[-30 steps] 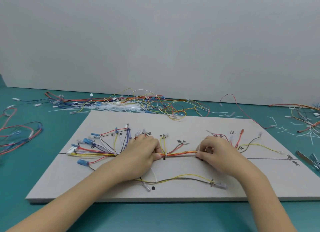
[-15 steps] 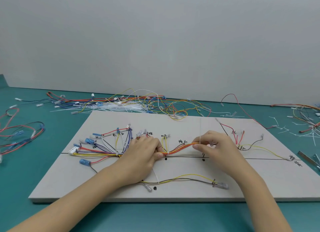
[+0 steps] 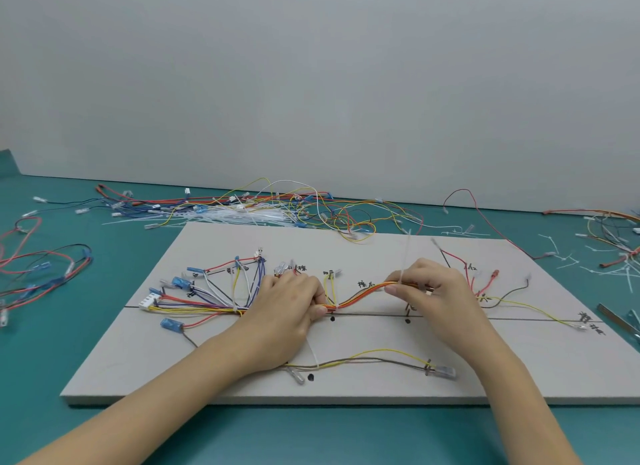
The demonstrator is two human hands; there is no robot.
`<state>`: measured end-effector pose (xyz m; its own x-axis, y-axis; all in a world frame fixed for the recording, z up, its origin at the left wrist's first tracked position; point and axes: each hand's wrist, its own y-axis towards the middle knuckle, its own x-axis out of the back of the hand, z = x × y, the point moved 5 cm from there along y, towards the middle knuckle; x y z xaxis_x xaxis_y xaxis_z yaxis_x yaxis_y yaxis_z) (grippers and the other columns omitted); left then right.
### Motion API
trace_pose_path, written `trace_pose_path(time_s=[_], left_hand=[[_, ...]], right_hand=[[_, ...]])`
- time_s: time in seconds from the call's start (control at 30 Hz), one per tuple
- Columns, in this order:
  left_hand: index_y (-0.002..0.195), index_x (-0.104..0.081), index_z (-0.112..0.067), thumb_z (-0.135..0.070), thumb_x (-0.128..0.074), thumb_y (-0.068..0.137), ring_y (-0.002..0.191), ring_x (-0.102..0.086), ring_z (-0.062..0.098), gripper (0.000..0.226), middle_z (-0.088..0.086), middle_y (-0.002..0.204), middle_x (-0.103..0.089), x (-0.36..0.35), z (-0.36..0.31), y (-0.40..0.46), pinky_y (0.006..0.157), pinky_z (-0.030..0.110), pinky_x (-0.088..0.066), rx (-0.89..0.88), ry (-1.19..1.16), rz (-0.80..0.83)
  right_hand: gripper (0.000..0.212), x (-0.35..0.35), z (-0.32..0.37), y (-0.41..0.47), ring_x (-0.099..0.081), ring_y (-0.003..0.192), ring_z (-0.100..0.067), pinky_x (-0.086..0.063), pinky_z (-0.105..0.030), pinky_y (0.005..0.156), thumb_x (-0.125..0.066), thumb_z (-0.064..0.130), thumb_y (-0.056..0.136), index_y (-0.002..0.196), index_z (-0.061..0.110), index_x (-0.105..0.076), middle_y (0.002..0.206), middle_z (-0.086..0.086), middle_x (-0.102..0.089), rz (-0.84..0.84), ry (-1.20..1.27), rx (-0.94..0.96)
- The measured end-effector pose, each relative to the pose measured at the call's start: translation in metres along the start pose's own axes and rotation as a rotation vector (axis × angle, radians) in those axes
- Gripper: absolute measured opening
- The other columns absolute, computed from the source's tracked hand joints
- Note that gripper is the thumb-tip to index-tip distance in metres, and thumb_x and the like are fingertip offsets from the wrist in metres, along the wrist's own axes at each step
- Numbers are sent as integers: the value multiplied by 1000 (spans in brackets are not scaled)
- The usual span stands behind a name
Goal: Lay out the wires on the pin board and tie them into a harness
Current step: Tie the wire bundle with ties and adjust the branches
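Nearest the board's (image 3: 145,378) front edge, a yellow-and-brown pair (image 3: 367,357) lies slack, ending in a clear plug (image 3: 445,372). Behind it, along the black line across the middle, my left hand (image 3: 291,308) curls over the wire bundle (image 3: 360,294), pinning it down where the orange and yellow strands leave my thumb. My right hand (image 3: 433,288) pinches the same bundle further right, raised off the board, fingers narrow around it and a white tie (image 3: 403,256) that stands upward. Left of my hands, wires with blue terminals (image 3: 180,282) fan out toward the board's left edge. Beyond the far edge, a loose tangle of wires (image 3: 277,211) sprawls over the teal table (image 3: 52,326).
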<state>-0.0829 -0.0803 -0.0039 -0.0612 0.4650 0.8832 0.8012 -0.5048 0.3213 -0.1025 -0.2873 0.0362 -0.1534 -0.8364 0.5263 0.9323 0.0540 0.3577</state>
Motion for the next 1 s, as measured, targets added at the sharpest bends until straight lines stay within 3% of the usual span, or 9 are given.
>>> trace_pose_path(time_s=[0.17,0.3,0.43,0.5,0.6,0.67,0.83,0.9,1.0], left_hand=[[91,-40,-29,-21,-45,101,86,-38,10,13,-21,82,-41,9,1,7,78,31,-23,62,-134,-96],[97,-42,-34,-39,-50,98,99,-38,12,9,-18,94,-43,17,4,6,90,34,-30,79,-68,-48],[123,-37,-43,-85,-55,65,117,-28,9,73,-18,121,-34,50,35,2,95,33,-26,279,14,78],[121,-37,-43,-85,-66,51,116,-39,8,86,-17,122,-38,72,59,-7,98,34,-34,388,-85,132],[103,-54,-41,-51,-88,57,98,-59,9,59,-12,104,-59,78,81,-21,87,26,-48,414,-217,305],[90,-66,-38,-39,-90,61,90,-64,11,37,-9,90,-68,71,83,-22,86,32,-52,375,-208,333],[73,-70,-35,-34,-84,71,76,-63,7,14,-10,75,-69,58,75,-15,81,38,-53,306,-166,275],[73,-67,-33,-31,-81,75,76,-61,6,14,-10,76,-68,56,74,-15,80,37,-52,275,-115,286],[75,-60,-36,-28,-73,84,82,-55,6,18,-9,81,-64,50,70,-18,81,37,-49,232,-52,298]], right_hand=[[17,8,0,3,-41,59,-5,-31,-12,59,-76,8,79,80,24,-77,65,1,-48,-107,52,27],[19,5,-4,5,-43,62,-6,-33,-11,60,-74,12,82,80,31,-75,76,-7,-57,-106,-49,3],[18,1,-6,4,-51,75,3,-35,-5,69,-69,12,86,88,29,-72,92,-2,-61,-94,-101,-26],[27,0,-3,3,-49,85,8,-33,-3,76,-68,8,86,110,22,-69,104,3,-58,-103,-176,-26],[62,-8,7,3,-38,112,-8,-29,-21,99,-64,5,79,136,23,-50,129,2,-46,-143,-425,29],[67,-18,24,0,-37,121,-18,-30,-33,107,-64,10,76,138,24,-47,133,0,-45,-188,-492,123],[26,-74,49,-10,-45,128,-31,-20,-58,114,-72,31,78,104,31,-71,122,1,-60,-16,-731,371],[12,-92,48,-7,-45,130,-31,-11,-58,114,-69,32,82,93,34,-75,121,3,-62,96,-801,348],[20,-102,41,2,-27,137,-23,8,-49,113,-55,35,94,103,35,-72,132,8,-52,223,-745,244]])
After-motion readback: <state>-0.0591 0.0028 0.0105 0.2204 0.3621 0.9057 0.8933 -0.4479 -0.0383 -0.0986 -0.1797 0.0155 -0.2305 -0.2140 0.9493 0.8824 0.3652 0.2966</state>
